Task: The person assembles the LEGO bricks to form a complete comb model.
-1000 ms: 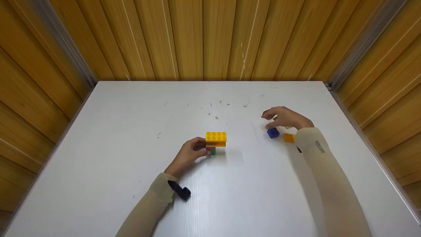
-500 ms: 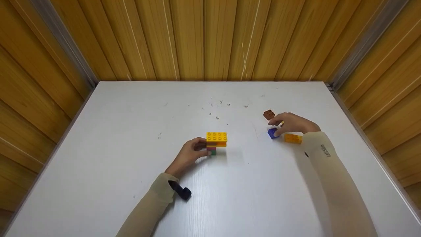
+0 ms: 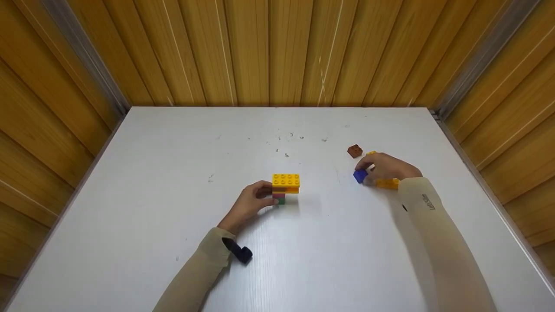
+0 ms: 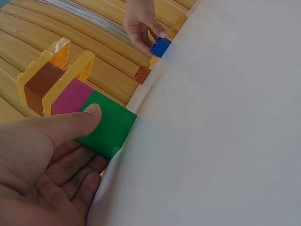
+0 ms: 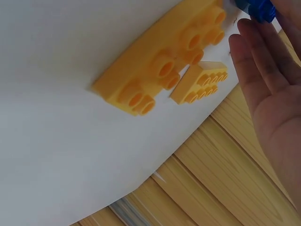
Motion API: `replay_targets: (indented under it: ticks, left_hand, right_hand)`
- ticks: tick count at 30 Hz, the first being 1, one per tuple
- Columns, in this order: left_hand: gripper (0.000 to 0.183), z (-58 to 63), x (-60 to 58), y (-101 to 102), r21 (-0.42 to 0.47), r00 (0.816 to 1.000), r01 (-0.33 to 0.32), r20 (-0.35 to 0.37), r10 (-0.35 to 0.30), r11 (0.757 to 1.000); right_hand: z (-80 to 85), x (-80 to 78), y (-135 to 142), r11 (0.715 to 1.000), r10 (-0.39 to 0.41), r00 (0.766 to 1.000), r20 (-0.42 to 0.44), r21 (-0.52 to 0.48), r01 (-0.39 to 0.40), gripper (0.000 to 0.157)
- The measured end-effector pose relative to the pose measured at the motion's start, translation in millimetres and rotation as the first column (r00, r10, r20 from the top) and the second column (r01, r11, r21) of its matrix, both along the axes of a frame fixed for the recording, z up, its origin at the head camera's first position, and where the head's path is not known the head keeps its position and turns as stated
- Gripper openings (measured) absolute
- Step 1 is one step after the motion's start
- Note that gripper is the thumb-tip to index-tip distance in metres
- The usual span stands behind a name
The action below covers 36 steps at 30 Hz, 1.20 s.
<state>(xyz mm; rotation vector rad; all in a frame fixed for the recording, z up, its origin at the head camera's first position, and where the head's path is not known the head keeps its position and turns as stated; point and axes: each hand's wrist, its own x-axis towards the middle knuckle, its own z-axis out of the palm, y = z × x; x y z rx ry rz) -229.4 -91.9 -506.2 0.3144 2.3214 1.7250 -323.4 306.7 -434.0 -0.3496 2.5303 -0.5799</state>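
Observation:
My left hand (image 3: 245, 203) grips the base of a small brick tower on the white table. In the left wrist view its thumb presses the green brick (image 4: 113, 125), which stands lowest. Above that come a magenta brick (image 4: 73, 96), a thin yellow brick (image 4: 68, 80), a brown brick (image 4: 41, 87) and another yellow brick (image 3: 285, 180) on top. The upper yellow pieces overhang to the right. My right hand (image 3: 390, 166) pinches a blue brick (image 3: 359, 176) between thumb and fingers, low at the table on the right. Only part of the blue brick shows in the right wrist view.
A loose brown brick (image 3: 354, 151) lies beyond the right hand. An orange-yellow brick (image 3: 387, 183) rests by the right wrist, and a yellow one (image 3: 370, 153) is partly hidden behind the fingers. Wood-panelled walls (image 3: 277, 52) stand around the table (image 3: 173, 143).
My right hand has drawn back from over the brown brick, uncovering it, and its fingers have closed on the blue brick. The left hand and tower stay in place.

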Motion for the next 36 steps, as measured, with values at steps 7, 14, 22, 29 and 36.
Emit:
replay_targets:
  ticks: [7, 14, 22, 29, 36]
  left_hand:
    - [0.041, 0.5, -1.0, 1, -0.024, 1.0, -0.014, 0.013, 0.014, 1.0]
    - [0.041, 0.4, -1.5, 2, -0.027, 1.0, -0.019, 0.014, 0.019, 0.999]
    - [0.043, -0.2, -2.5, 1, -0.036, 1.0, -0.017, 0.006, 0.017, 0.999]
    - [0.042, -1.1, -2.1, 2, -0.029, 1.0, -0.017, 0.013, 0.017, 0.999]
    - [0.041, -2.0, -1.9, 2, -0.02, 1.0, -0.023, 0.019, 0.024, 1.0]
  right_hand:
    - [-3.9, -1.6, 0, 1.0, -0.01, 1.0, 0.003, 0.0, 0.01, 0.038]
    - [-7.8, -1.6, -1, 0.999, -0.019, 1.0, -0.006, -0.033, 0.018, 0.04]
    - [-10.8, -2.5, -6, 0.997, 0.001, 0.999, -0.035, -0.081, -0.004, 0.039]
    - [-10.0, -2.4, -13, 0.996, 0.022, 0.999, -0.044, -0.084, -0.025, 0.04]
    - [-12.3, -3.9, -20, 0.998, 0.01, 0.999, -0.051, -0.058, -0.013, 0.044]
